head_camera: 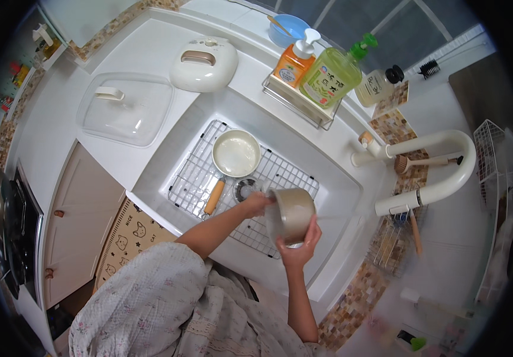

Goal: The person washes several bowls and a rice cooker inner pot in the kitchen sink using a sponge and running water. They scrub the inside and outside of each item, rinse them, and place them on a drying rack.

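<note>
Over the sink, a beige metal pot [299, 214] is tipped on its side with its mouth towards the left. My right hand [300, 244] grips its wall and lower rim from below, thumb and fingers spread around it. At the upper rim is my left hand [257, 204], its fingertips blurred and partly hidden by the mouth, so its grip is unclear. A small cream pan [236, 153] with a wooden handle [215, 196] rests on the wire sink grid [283, 175]. Beside it lies the drain strainer [244, 189].
The white faucet [446, 192] arches in from the right; a faint water stream runs from its spout towards the pot. Soap bottles [330, 78] stand in a rack behind the white sink [336, 187]. A clear lid [125, 111] and a cream appliance lid [205, 67] lie on the left counter.
</note>
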Tool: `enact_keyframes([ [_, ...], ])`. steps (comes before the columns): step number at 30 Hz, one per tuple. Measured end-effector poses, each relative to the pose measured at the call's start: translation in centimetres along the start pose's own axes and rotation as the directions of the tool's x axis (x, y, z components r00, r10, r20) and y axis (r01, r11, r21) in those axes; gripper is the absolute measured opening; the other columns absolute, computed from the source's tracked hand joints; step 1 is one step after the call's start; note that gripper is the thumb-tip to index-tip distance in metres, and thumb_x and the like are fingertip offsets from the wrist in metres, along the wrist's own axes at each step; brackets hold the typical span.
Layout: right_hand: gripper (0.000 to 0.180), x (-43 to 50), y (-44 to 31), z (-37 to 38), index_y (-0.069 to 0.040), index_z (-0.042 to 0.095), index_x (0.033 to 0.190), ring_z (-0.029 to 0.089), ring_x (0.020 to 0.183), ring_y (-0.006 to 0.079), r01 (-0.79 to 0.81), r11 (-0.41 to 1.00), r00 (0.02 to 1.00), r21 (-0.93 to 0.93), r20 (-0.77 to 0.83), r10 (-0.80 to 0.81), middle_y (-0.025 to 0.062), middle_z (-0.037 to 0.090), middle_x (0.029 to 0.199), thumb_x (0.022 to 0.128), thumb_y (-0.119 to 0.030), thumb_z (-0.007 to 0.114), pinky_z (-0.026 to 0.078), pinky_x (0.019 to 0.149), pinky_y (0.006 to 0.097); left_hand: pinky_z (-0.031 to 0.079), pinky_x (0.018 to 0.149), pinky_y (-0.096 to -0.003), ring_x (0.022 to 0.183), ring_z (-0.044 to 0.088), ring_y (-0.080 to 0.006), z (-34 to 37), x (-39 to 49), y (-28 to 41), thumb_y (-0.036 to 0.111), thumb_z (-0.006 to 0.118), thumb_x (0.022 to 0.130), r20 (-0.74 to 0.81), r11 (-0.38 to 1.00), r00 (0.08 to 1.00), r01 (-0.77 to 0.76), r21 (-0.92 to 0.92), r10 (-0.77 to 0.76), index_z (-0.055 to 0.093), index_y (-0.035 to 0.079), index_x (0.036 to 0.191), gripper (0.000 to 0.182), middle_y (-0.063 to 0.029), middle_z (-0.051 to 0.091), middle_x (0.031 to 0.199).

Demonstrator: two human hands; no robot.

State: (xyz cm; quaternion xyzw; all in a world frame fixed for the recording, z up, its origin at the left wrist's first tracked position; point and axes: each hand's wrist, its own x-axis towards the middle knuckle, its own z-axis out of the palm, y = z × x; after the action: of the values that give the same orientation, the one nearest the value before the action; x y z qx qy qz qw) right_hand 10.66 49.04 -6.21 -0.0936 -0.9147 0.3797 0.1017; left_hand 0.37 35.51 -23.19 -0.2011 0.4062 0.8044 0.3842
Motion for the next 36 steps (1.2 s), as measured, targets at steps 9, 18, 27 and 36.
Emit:
enact_keyframes([
  [9, 0.090, -0.9, -2.4, -1.2, -0.012, 0.045, 0.128, 0.042, 0.114, 0.0388, 0.590, 0.756, 0.793, -0.283, 0.028, -0.608, 0.0200, 0.039, 0.129, 0.048, -0.027, 0.083, 0.034, 0.093, 0.0526, 0.053, 0.075, -0.0328, 0.084, 0.063, -0.0183, -0.4, -1.7, 3.2, 0.016, 0.051, 0.089, 0.387, 0.933, 0.921, 0.178, -0.313, -0.046, 0.058, 0.004, 0.110, 0.025, -0.0077, 0.063, 0.099],
  [18, 0.084, -1.0, 2.9, 2.0, -0.004, 0.034, 0.135, 0.045, 0.116, 0.0312, -0.236, 0.952, 0.958, 0.195, -0.118, 0.262, 0.0196, 0.040, 0.130, 0.061, -0.012, 0.075, 0.037, 0.095, 0.0400, 0.050, 0.080, -0.0370, 0.091, 0.062, -0.0277, 2.0, -3.6, -1.0, 0.011, 0.060, 0.078, -0.214, 0.360, 0.840, 0.024, 0.933, 0.499, 0.058, 0.000, 0.105, 0.029, -0.0143, 0.062, 0.102],
  [27, 0.074, 0.6, 6.2, -0.4, -0.001, 0.032, 0.137, 0.045, 0.114, 0.0219, -0.307, 0.696, 0.926, 0.649, 0.036, 0.375, 0.0141, 0.043, 0.129, 0.068, 0.001, 0.059, 0.037, 0.092, 0.0314, 0.015, 0.111, -0.0411, 0.134, 0.026, -0.0241, 7.9, -2.8, 2.6, 0.018, 0.060, 0.077, 0.797, -0.667, 0.563, -0.510, 0.543, 0.219, 0.031, 0.002, 0.137, 0.069, -0.0128, 0.031, 0.142],
  [36, 0.052, 3.2, 7.5, 0.5, -0.001, 0.037, 0.131, 0.049, 0.106, 0.0232, -0.305, 0.558, 0.778, 0.772, -0.136, 0.613, 0.0136, 0.047, 0.122, 0.081, -0.012, 0.048, 0.039, 0.091, 0.0335, 0.043, 0.088, -0.0362, 0.101, 0.058, -0.0268, 15.4, -5.0, 1.4, 0.018, 0.041, 0.089, 0.380, 0.367, 0.891, -0.276, 0.888, -0.250, 0.039, -0.002, 0.132, 0.047, -0.0170, 0.060, 0.103],
])
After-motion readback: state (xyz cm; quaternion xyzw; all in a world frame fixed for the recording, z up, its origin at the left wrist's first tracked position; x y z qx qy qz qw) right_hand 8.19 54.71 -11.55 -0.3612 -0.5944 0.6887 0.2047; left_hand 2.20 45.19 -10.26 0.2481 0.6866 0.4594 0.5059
